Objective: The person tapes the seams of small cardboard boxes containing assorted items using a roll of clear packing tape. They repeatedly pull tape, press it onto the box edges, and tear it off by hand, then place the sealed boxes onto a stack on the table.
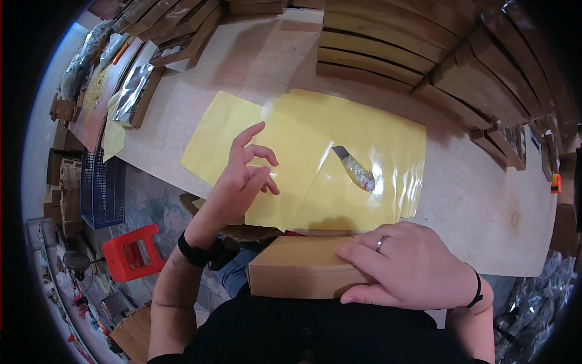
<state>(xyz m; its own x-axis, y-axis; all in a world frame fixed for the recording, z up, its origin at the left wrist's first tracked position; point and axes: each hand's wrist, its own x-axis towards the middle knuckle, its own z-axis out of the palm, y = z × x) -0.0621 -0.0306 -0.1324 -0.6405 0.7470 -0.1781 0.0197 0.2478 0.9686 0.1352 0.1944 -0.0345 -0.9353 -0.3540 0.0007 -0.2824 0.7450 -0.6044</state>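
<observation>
A closed brown cardboard box (303, 261) lies flat against my body at the table's near edge. My right hand (406, 261) grips its right end, thumb on the near side and fingers over the top. My left hand (251, 167) is raised over the yellow sheets, its fingers apart and curled, with nothing in it. Glossy yellow sheets (291, 145) lie overlapped on the table beneath that hand. On them, right of my left hand, rests a blade (354, 168) whose handle is wrapped in clear tape.
Stacked cardboard boxes (388, 48) rise along the far right of the wooden table (242, 73). More boxes (176, 30) stand at the far left, near an open box with shiny film (134, 91). A blue crate (103, 188) and a red stool (133, 252) are on the left.
</observation>
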